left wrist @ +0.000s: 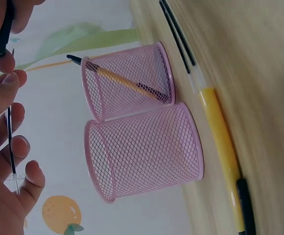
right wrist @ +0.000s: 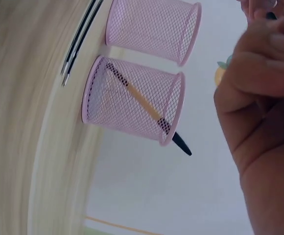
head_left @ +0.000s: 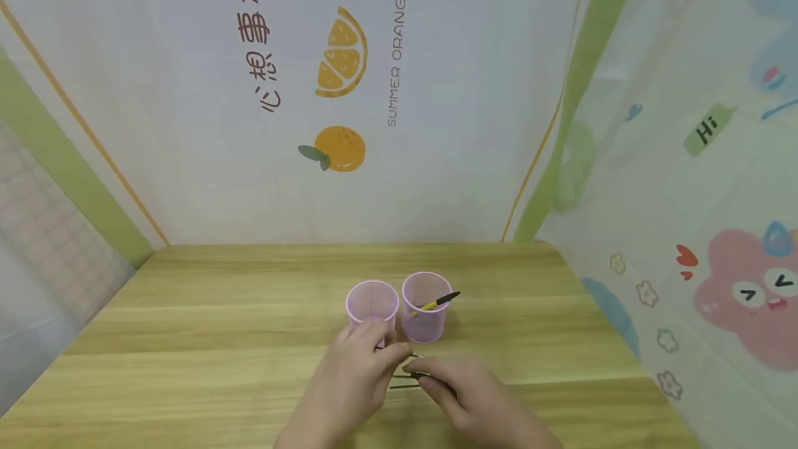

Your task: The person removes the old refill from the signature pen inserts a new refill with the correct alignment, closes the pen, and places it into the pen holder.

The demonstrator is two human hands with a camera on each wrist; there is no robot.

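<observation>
My left hand (head_left: pixel 352 376) pinches a thin pen refill (left wrist: pixel 11 142), dark with a clear end, between thumb and fingers. Close by on the right, my right hand (head_left: pixel 470 393) grips a small black pen part (left wrist: pixel 5 29) with its fingertips. The refill's pointed tip lies near this part; whether they touch I cannot tell. Below the hands, two dark refills (right wrist: pixel 81 41) lie side by side on the table. A yellow pen barrel (left wrist: pixel 223 142) and another black pen piece (left wrist: pixel 246 208) lie there too, in the left wrist view.
Two pink mesh pen holders stand side by side beyond the hands. The right holder (head_left: pixel 424 328) contains a yellow and black pen (head_left: pixel 439 301) leaning out over its rim; the left holder (head_left: pixel 372 284) is partly behind my left hand. Printed curtains hang behind the wooden table (head_left: pixel 218 324).
</observation>
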